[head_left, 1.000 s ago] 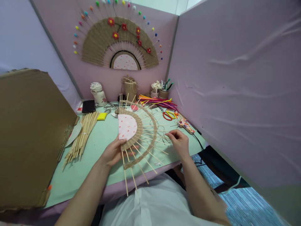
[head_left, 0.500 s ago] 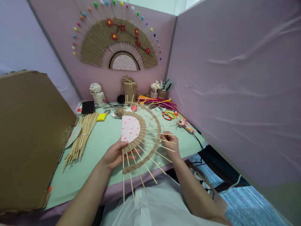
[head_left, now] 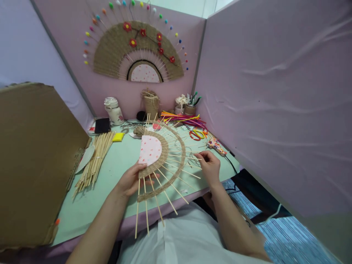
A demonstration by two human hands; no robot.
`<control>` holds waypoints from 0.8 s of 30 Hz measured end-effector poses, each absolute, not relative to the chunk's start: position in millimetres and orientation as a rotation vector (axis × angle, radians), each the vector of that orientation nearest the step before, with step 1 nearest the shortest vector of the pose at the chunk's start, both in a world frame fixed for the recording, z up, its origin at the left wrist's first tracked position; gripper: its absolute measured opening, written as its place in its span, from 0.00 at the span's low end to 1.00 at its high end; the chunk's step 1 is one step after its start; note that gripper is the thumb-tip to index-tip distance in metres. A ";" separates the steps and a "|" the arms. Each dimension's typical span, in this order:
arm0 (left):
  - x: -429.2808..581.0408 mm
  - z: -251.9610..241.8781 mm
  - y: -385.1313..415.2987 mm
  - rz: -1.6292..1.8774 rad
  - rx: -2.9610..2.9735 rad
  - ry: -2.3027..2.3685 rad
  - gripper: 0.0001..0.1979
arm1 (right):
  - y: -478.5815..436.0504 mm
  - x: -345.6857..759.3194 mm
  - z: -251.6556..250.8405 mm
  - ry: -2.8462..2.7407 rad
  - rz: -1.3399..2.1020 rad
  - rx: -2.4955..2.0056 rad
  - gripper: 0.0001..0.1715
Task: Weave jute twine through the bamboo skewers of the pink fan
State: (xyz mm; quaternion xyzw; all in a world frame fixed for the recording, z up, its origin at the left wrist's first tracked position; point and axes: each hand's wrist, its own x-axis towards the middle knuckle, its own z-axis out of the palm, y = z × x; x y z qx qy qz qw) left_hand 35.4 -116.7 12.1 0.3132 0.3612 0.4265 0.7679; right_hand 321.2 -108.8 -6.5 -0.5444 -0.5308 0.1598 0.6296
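My left hand (head_left: 134,179) grips a half-round woven fan (head_left: 165,156) by its inner edge, thumb in front and fingers behind. The fan has a white panel (head_left: 150,150) with pink dots, a band of twine around it, thin wooden sticks fanning outward, and a second narrow woven twine band (head_left: 181,161) farther out. My right hand (head_left: 210,167) is closed in a pinch just past the stick ends on the right side. Thin loops of twine (head_left: 190,160) show beside its fingertips, and the pinch appears to hold this strand.
A finished fan (head_left: 112,51) with red flowers hangs on the back wall. On the table lie a bundle of sticks (head_left: 96,165), scissors (head_left: 195,135), colourful pipe cleaners (head_left: 181,118) and a glue gun (head_left: 217,146). A cardboard sheet (head_left: 35,157) stands at left; a white bottle (head_left: 113,111) is behind.
My right hand has moved right, away from the outer woven band to beyond the stick tips. The fan has shifted slightly left and tilted a little in my left hand.
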 end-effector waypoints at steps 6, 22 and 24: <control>35.7 16.7 -117.2 0.942 0.733 0.846 0.31 | -112.8 329.5 -0.2 -1.339 0.140 -1.270 0.12; 26.3 14.2 -116.8 0.906 0.710 0.785 0.28 | -107.3 347.9 -0.1 -1.266 0.610 -1.211 0.10; 27.0 14.7 -117.8 0.880 0.706 0.764 0.27 | -106.1 336.0 -3.1 -1.201 0.629 -1.199 0.11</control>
